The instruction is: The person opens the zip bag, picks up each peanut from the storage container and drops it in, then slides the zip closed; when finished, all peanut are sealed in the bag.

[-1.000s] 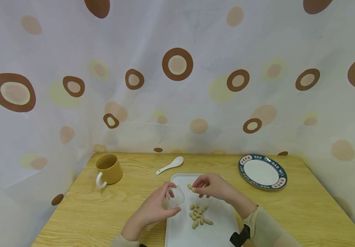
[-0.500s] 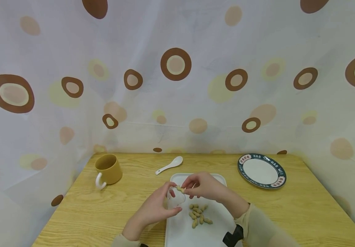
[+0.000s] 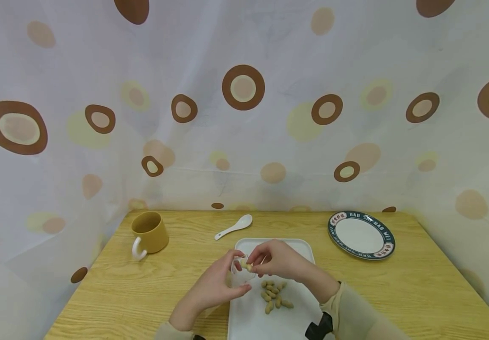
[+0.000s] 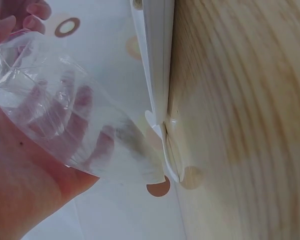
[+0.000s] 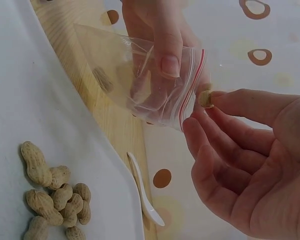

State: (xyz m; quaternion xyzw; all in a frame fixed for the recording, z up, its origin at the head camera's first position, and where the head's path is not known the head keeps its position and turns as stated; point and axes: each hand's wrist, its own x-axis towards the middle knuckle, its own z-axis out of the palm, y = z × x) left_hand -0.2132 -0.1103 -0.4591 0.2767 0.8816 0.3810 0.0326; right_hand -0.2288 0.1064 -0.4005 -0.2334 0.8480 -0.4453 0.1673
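Note:
My left hand [image 3: 212, 285] grips a clear zip-lock bag [image 5: 162, 97] with a red stripe along its mouth. The thumb lies on the near side of the bag, and the fingers show through the plastic in the left wrist view. One peanut [image 5: 102, 79] lies low inside the bag. Between thumb and fingertips my right hand [image 3: 280, 259] pinches another peanut [image 5: 206, 99], right at the bag's open mouth. Below the hands, several unshelled peanuts [image 5: 44, 206] lie in a loose group on a white tray [image 3: 248, 326].
A mustard mug [image 3: 153, 238] with a white handle stands at the left of the wooden table [image 3: 113, 293]. Behind the tray lies a white spoon [image 3: 236, 227]. At the back right is a plate [image 3: 361, 236] with a dark patterned rim. A spotted cloth hangs behind.
My right hand has moved left with the pinched peanut, from above the tray to the mouth of the bag. The left hand and bag have stayed nearly still.

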